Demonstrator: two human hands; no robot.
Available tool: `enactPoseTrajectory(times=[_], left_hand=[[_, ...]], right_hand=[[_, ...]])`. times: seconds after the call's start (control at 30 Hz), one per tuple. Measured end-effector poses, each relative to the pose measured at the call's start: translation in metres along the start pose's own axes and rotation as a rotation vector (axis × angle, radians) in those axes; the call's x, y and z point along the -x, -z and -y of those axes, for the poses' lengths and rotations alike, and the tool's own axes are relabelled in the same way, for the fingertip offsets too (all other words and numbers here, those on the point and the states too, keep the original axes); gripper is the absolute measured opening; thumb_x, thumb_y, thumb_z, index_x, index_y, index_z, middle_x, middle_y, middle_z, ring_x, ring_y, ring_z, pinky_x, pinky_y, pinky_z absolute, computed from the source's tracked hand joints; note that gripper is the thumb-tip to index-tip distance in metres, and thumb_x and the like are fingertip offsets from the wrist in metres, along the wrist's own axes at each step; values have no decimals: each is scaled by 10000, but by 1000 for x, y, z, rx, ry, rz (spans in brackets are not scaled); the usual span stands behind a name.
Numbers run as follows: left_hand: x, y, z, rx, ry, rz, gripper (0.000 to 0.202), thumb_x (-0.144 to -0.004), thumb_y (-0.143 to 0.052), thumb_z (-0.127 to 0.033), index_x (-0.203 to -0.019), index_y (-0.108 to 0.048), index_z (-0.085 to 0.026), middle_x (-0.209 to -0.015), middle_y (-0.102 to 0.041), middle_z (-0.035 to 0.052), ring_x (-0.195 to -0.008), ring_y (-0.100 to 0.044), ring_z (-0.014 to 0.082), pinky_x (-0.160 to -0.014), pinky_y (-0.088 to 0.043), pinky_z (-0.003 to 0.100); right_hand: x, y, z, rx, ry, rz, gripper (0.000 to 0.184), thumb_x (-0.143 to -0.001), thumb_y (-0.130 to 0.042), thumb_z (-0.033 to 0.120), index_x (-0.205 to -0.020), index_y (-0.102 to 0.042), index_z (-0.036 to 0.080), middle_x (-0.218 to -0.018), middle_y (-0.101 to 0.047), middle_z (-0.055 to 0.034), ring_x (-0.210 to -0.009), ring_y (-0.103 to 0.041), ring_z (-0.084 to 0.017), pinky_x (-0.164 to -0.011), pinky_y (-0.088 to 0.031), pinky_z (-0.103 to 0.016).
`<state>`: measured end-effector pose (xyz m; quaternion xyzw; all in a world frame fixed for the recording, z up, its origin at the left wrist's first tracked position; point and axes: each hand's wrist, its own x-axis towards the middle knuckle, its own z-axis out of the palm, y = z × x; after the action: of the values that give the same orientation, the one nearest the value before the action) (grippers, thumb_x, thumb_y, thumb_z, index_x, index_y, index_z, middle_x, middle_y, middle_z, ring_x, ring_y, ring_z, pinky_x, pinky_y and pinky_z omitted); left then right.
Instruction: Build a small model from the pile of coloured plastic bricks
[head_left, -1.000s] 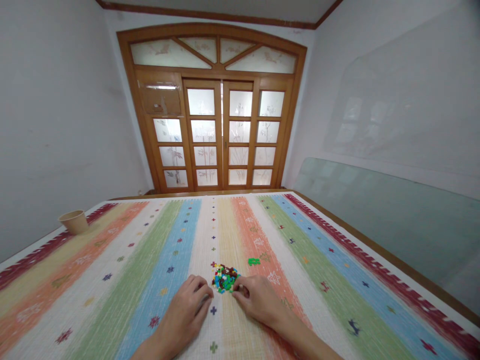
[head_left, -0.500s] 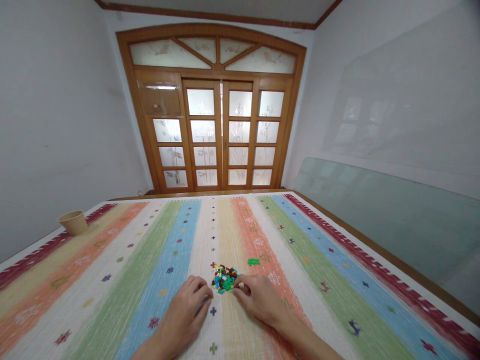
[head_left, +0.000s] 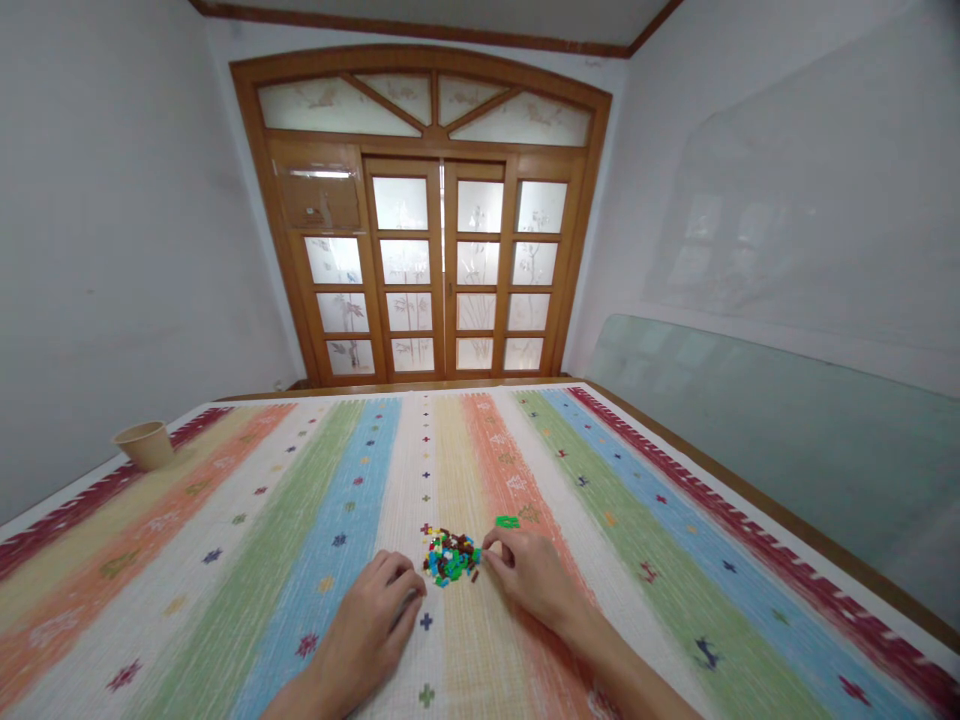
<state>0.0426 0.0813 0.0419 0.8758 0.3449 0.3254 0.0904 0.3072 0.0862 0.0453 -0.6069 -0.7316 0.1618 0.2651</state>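
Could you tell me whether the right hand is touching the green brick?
Cannot tell: in the head view the right hand sits just below the green brick, too close for a plain gap or contact.

Multicoloured bricks (head_left: 450, 558) on red, orange, green and blue striped cloth (head_left: 296, 540)
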Motion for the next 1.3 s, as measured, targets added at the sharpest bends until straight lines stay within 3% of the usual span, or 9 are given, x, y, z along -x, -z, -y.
enactPoseTrajectory(times=[0.33,1.3], left_hand=[[1,-1,1,-12,15,30,180,-993,-506,-158,-927,-656,-232,-975,-686,73,-903,-665,233,-802,-571,354],[3,-4,4,-10,22,40,158,-993,-527,-143,-935,-643,-233,-989,-679,61,-922,-662,241,-815,-548,364]], right_hand=[[-10,11,-20,74,-99,-60,206,-941,-589,243,-1010,-780,215,-738,-741,-27,-700,-671,-184,-671,-388,-260],[-16,23,-37,198,-154,-83,205,-934,-589,173,-993,-778,227,-716,-726,-10,-683,-645,-168,-622,-301,-250]])
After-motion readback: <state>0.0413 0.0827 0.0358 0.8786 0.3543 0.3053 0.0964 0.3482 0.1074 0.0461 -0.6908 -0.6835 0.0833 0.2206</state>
